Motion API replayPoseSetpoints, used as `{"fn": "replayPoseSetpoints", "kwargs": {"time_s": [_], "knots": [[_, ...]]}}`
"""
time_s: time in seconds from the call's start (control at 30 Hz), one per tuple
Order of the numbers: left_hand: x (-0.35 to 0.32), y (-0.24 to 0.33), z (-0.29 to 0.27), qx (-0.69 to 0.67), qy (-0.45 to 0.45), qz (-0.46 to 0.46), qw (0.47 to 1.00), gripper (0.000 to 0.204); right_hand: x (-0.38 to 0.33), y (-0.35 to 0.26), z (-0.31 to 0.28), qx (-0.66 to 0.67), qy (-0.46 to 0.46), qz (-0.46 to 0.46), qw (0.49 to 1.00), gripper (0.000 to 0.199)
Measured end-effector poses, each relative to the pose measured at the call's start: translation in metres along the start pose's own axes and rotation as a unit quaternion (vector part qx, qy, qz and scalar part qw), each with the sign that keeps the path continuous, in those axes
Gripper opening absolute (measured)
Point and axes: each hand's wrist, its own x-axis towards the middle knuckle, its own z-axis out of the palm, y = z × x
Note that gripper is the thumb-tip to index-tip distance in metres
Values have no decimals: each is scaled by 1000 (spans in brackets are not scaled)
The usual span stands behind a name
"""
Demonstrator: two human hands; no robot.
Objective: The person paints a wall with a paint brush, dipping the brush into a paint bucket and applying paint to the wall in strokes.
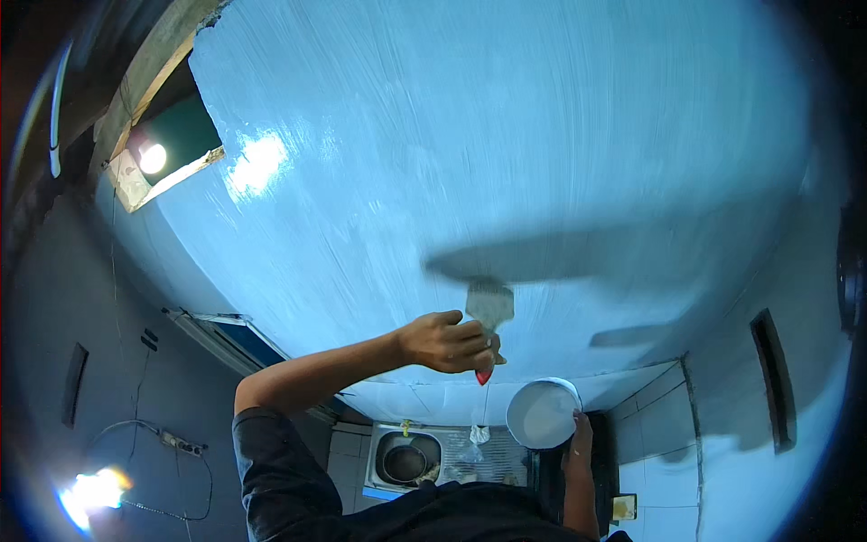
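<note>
My left hand (pixel 449 342) is closed round the handle of a wide flat paintbrush (pixel 490 307), whose red handle end sticks out below my fingers. The brush points up at the wall (pixel 506 163), which carries wet-looking, streaky pale blue-white paint. Its bristle tips are at the wall surface, though I cannot tell how firmly they touch. Lower right, my right hand (pixel 581 435) grips the rim of a round white tub (pixel 571 390). White paint shows inside it.
Below the wall sit a steel sink (pixel 375 465) with a pan (pixel 404 463) in it and a ribbed drainboard (pixel 501 461). A wooden-framed opening (pixel 185 172) is at upper left. On the left wall hang a power strip (pixel 183 443) with cables and a bright lamp (pixel 95 490).
</note>
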Motion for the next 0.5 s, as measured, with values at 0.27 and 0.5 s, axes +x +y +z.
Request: {"fn": "replayPoseSetpoints", "kwargs": {"time_s": [0.27,0.5], "knots": [[76,-135,-88,-163,124,-303,931,12,6,26,-8,57,-60,54,995,41],[109,-209,-161,346,208,-41,914,19,-15,17,8,98,-38,89,990,45]]}}
